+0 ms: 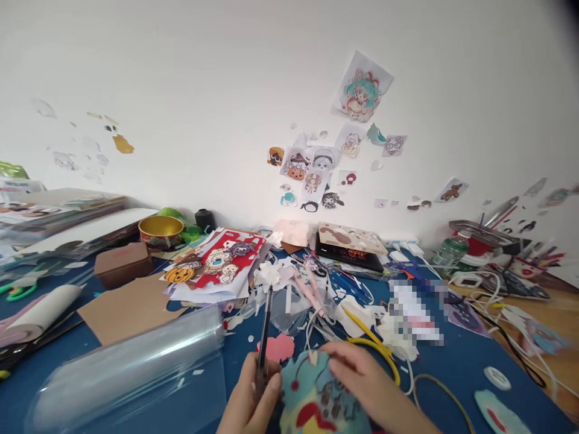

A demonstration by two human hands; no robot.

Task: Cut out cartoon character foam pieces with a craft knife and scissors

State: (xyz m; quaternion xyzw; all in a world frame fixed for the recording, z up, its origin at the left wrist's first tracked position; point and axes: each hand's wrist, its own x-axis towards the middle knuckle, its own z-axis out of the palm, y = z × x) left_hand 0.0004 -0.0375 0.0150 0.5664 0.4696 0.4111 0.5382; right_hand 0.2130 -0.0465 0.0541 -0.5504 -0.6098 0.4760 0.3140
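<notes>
Upright in my left hand (254,395) is a slim dark tool (266,328), long and narrow like a pen or a closed blade; I cannot tell which. My fingers and thumb close round its lower part. Beside it, my right hand (362,377) grips the upper right edge of a teal cutout (310,395) printed with red, yellow and grey-blue figures. The cutout's lower part runs out of view. Just behind my left hand lies a pink paper scrap (277,348). A yellow cord (368,330) passes behind my right hand.
A clear plastic roll (131,367) lies at left, near brown card (131,307) and a brown box (123,265). Printed sheets (217,262), crumpled paper (271,272) and cables (491,289) crowd the back and right. Green-handled scissors (20,289) rest far left.
</notes>
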